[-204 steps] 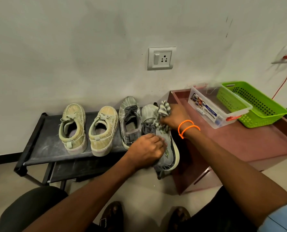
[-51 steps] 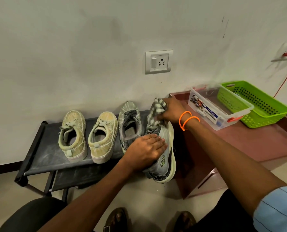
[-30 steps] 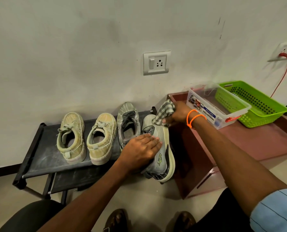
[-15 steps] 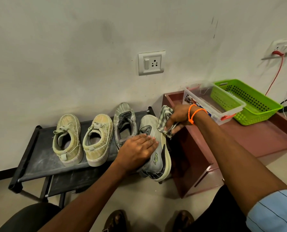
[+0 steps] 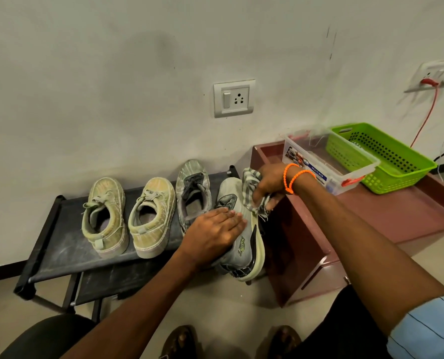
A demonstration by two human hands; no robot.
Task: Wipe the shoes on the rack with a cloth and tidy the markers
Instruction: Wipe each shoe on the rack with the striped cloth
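Four shoes stand on a black rack (image 5: 60, 244): two pale green canvas shoes (image 5: 104, 216) (image 5: 152, 216), a grey laced sneaker (image 5: 193, 190) and a grey running shoe (image 5: 244, 242) at the rack's right end. My left hand (image 5: 213, 234) lies flat on the running shoe's top with straight fingers, steadying it. My right hand (image 5: 270, 182) grips a checked cloth (image 5: 250, 182) and holds it against the shoe's right side near the toe. No markers can be made out.
A low maroon table (image 5: 402, 216) stands right of the rack, carrying a clear plastic box (image 5: 329, 167) and a green perforated basket (image 5: 386, 156). A wall socket (image 5: 233, 98) sits above the shoes. Red and black cables hang at the far right. My feet are on the floor below.
My right hand has slid the cloth from the shoe's toe down along its right side. The left hand stays pressed on the shoe. The camera has shifted slightly.
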